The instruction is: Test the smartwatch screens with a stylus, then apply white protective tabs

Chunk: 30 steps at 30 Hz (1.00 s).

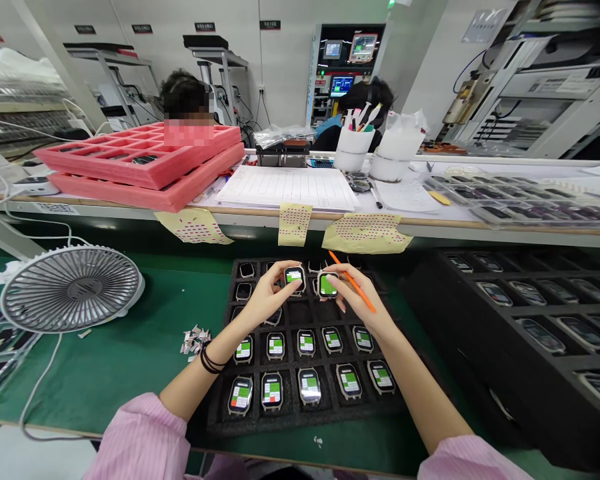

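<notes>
My left hand (271,291) is closed on a smartwatch (295,277) with a lit white and green screen, its thumb on the lower edge. A second smartwatch (327,286), its screen mostly green, is gripped in my right hand (353,293). An orange pen-like stick (354,283) also lies across that hand, pointing up and left. Both hands hover over a black foam tray (296,417). Its two near rows hold watches with lit screens, such as the watch (309,387) in the front row. Watches in the far rows look dark and are partly hidden by my hands.
A round grey fan (73,288) stands at left, near small white scraps (196,341). Stacked black foam trays (485,360) with watches rise at right. Behind, a shelf carries pink foam trays (145,160), paper sheets (287,187) and a white pen cup (353,148). Two people sit beyond.
</notes>
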### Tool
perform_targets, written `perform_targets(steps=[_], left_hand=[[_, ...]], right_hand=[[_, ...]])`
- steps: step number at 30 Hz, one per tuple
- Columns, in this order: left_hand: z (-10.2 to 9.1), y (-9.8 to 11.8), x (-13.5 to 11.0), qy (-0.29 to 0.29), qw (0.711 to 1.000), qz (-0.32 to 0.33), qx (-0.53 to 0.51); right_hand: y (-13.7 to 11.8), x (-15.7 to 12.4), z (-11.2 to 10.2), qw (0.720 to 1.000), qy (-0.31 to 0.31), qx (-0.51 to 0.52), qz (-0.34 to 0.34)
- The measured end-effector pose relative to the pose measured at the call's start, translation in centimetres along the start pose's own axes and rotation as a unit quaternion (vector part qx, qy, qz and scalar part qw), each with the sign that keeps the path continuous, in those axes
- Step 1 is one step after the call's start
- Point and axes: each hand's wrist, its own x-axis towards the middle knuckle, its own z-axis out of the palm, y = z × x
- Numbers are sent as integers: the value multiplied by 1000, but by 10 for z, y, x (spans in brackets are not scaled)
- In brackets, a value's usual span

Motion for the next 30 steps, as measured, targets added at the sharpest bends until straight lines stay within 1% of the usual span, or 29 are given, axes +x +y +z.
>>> perform_targets(steps=[2,5,9,13,18,21,24,26,28,30], left_hand=[[0,0,0,1,1000,-1,2],[0,0,0,1,1000,1,0],[-1,0,1,2,1000,5,0],[-2,0,1,2,1000,6,3],[-4,4,0,3,1000,6,2],[-7,6,0,-13,1000,8,13],[-9,7,-2,-39,998,27,30],[-10,8,-4,-45,997,41,51],[-10,10,-6,-45,993,61,95],[-9,14,-7,-50,980,109,158]], right_hand=[[0,0,1,1000,11,6,0],[0,0,0,1000,5,14,2],[0,-1,-2,1000,-26,16,-7],[0,-1,-3,999,-44,9,-17],[3,-1,-5,995,-96,30,-8],[5,-1,-7,993,-112,26,-6],[4,-2,-7,995,-102,23,-3],[1,-3,-5,996,-91,19,3],[-1,-4,-2,997,-77,14,13],[-2,-6,1,998,-65,6,26]])
